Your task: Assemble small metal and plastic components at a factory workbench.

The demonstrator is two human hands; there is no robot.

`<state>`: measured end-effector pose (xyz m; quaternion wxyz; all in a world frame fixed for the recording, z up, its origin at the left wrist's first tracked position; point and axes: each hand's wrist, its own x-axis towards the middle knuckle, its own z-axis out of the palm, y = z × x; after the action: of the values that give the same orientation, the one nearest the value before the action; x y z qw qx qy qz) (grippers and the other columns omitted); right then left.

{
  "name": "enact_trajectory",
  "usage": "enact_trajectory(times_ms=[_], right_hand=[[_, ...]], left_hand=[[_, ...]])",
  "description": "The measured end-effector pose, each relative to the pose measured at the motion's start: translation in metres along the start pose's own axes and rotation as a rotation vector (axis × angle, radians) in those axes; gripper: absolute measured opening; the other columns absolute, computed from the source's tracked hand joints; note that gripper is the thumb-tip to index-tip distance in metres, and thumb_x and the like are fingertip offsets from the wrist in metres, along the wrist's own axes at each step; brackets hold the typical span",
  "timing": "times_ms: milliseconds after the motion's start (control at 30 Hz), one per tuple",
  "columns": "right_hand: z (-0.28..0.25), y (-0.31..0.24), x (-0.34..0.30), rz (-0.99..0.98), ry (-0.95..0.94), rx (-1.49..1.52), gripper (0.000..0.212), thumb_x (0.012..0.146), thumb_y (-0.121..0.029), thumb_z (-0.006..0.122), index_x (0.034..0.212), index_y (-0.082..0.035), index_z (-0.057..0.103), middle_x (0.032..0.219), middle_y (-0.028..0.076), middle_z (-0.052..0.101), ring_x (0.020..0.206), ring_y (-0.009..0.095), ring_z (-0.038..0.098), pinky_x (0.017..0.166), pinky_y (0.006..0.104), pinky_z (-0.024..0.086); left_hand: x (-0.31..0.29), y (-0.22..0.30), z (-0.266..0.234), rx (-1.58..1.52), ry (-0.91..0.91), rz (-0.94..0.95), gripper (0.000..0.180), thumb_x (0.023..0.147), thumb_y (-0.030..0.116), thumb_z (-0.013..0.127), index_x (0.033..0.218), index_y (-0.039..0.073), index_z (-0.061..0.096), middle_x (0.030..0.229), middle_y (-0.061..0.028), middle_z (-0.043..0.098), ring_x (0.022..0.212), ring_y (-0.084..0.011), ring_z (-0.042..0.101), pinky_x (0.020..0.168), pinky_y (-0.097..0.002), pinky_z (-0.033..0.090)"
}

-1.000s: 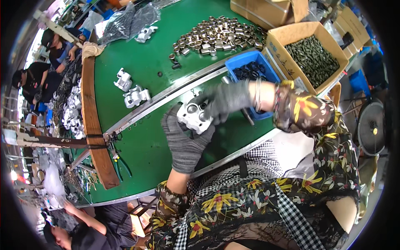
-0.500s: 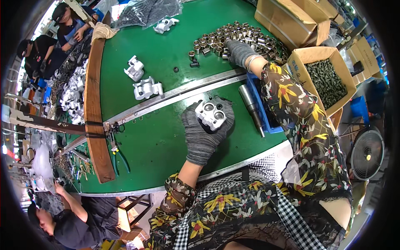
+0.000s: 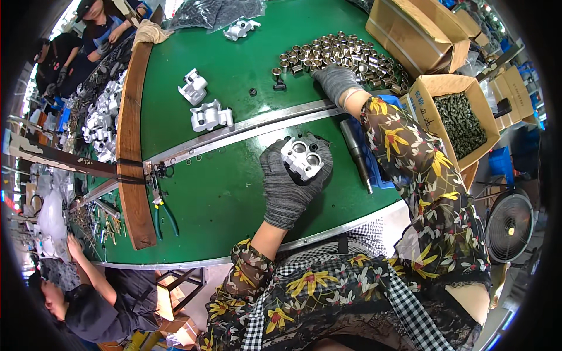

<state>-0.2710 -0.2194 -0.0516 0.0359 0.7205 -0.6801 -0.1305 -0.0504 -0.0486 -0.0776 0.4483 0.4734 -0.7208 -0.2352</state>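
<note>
My left hand (image 3: 290, 181), in a grey knit glove, cups a silver cast-metal block (image 3: 302, 157) with two round bores, held over the green table (image 3: 234, 193). My right hand (image 3: 335, 79), also gloved, reaches far out and rests on a heap of small metal cylinder sleeves (image 3: 342, 55); whether its fingers pinch one is hidden. A grey rod-shaped hand tool (image 3: 355, 152) lies by the blue bin (image 3: 374, 169) under my right forearm.
Two more cast blocks (image 3: 202, 102) lie beyond a metal rail (image 3: 234, 131). Cardboard boxes (image 3: 456, 114) of dark parts stand at right. A wooden divider (image 3: 132, 146) and pliers (image 3: 161, 205) are at left. Other people work at the left edge. A fan (image 3: 509, 228) stands lower right.
My right hand left the block and the blue bin and stretched out to the sleeve heap. The left hand keeps hold of the block, roughly in place.
</note>
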Motion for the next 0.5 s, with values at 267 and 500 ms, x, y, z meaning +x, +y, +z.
enact_trajectory(times_ms=[267, 500], right_hand=[[0.008, 0.022, -0.003, -0.012, -0.059, 0.325, 0.033, 0.076, -0.029, 0.073, 0.104, -0.010, 0.071, 0.097, 0.018, 0.069, 0.092, 0.032, 0.067, 0.086, 0.0409, 0.053], [-0.054, 0.001, -0.090, -0.564, 0.376, 0.756, 0.017, 0.079, 0.003, 0.071, 0.094, -0.002, 0.066, 0.096, 0.011, 0.065, 0.085, 0.024, 0.063, 0.077, 0.0316, 0.054]], left_hand=[[0.015, -0.001, -0.015, 0.012, -0.150, -0.138, 0.084, 0.053, 0.032, 0.089, 0.119, 0.000, 0.047, 0.110, -0.0169, 0.053, 0.104, -0.0311, 0.049, 0.096, -0.0451, 0.040], [0.032, -0.013, -0.033, -0.363, -0.404, -0.203, 0.092, 0.060, 0.019, 0.092, 0.132, 0.000, 0.038, 0.121, -0.0132, 0.056, 0.109, -0.0207, 0.058, 0.093, -0.0351, 0.052]])
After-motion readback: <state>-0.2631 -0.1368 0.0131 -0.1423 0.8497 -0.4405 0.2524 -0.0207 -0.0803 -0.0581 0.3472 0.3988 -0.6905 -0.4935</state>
